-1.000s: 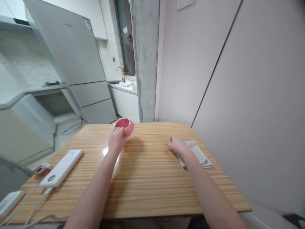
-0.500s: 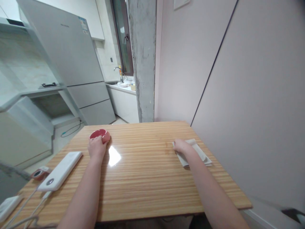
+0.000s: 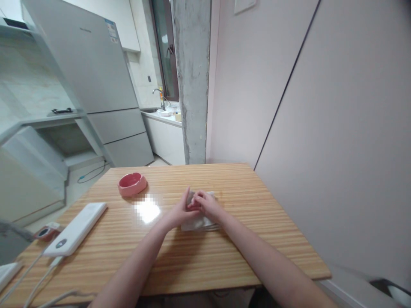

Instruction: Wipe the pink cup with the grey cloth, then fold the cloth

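Near the middle of the table, my left hand (image 3: pixel 182 211) and my right hand (image 3: pixel 208 206) meet over a folded light grey cloth (image 3: pixel 201 225). The cloth lies flat on the wood, its upper part covered by my hands. My left hand is open, thumb and fingers spread apart at the cloth's left side. The fingers of my right hand are bent and closed at the cloth's upper left part; their tips are partly hidden behind the left hand. A red round ashtray (image 3: pixel 132 188) with a notched rim stands apart from both hands, at the table's back left.
A white power bank (image 3: pixel 75 231) with cables lies along the left side of the wooden table (image 3: pixel 250 252). Beside it are a small red-brown object (image 3: pixel 48 232) and another white item (image 3: pixel 9 273). A pale wall (image 3: pixel 321 141) borders the right side; a fridge (image 3: pixel 86 72) stands behind.
My left hand has let go of the ashtray and moved right to the cloth. My right hand and the cloth have moved left to the middle of the table.
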{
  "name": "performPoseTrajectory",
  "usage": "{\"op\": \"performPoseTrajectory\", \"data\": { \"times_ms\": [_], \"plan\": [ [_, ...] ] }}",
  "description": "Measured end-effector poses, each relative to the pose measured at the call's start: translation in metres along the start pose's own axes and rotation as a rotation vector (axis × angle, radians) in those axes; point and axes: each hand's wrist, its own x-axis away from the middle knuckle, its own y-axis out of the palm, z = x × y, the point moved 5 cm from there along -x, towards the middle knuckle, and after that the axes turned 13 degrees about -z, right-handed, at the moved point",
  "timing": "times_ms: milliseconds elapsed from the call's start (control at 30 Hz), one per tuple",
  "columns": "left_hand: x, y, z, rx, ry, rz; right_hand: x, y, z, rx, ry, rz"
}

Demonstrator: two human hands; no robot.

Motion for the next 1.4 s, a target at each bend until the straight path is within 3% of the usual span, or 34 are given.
{"op": "performPoseTrajectory", "data": {
  "times_ms": [67,133,267,333,367,467,500,633,700,767,800,900,967,1033,1133,1200,1400],
  "plan": [
    [0.010,-0.008,-0.010,-0.058,-0.106,-0.011,0.000,-0.008,-0.003,-0.015,-0.022,0.015],
    [0.030,-0.047,-0.026,-0.138,-0.245,0.074,0.000,-0.026,-0.008,0.066,-0.039,0.100],
    [0.088,-0.145,-0.058,-0.383,-0.553,0.269,-0.003,-0.050,-0.007,0.182,0.015,0.227],
    [0.113,-0.172,-0.069,-0.626,-0.757,0.414,-0.005,-0.051,-0.002,0.204,0.060,0.235],
    [0.117,-0.172,-0.072,-0.710,-0.739,0.423,-0.006,-0.050,0.000,0.212,0.074,0.232],
    [0.110,-0.134,-0.082,-0.760,-0.474,0.247,-0.007,-0.048,0.004,0.228,0.096,0.211],
    [0.107,-0.119,-0.086,-0.753,-0.451,0.202,-0.007,-0.047,0.005,0.234,0.102,0.205],
    [0.103,-0.091,-0.086,-0.734,-0.563,0.233,-0.008,-0.049,0.005,0.246,0.096,0.205],
    [0.093,-0.085,-0.064,-0.682,-0.442,0.252,-0.009,-0.050,0.005,0.236,0.079,0.224],
    [0.073,-0.073,-0.030,-0.596,-0.213,0.223,-0.010,-0.052,0.007,0.219,0.070,0.256],
    [0.059,-0.063,-0.013,-0.530,-0.105,0.164,-0.011,-0.052,0.009,0.210,0.065,0.269],
    [0.005,-0.021,0.021,-0.356,-0.002,-0.111,-0.012,-0.052,0.010,0.188,0.024,0.274],
    [-0.034,0.005,0.032,-0.335,0.089,-0.190,-0.011,-0.052,0.008,0.202,-0.019,0.267],
    [-0.066,0.025,0.029,-0.261,0.148,-0.191,-0.010,-0.052,0.004,0.276,-0.058,0.259],
    [-0.091,0.037,0.012,-0.159,0.172,-0.055,-0.007,-0.049,-0.001,0.441,-0.081,0.217],
    [-0.094,0.041,0.001,-0.150,0.171,-0.003,-0.006,-0.046,-0.002,0.505,-0.064,0.185],
    [-0.092,0.042,-0.007,-0.147,0.201,-0.011,-0.004,-0.042,-0.005,0.538,-0.064,0.171]
  ]
}}
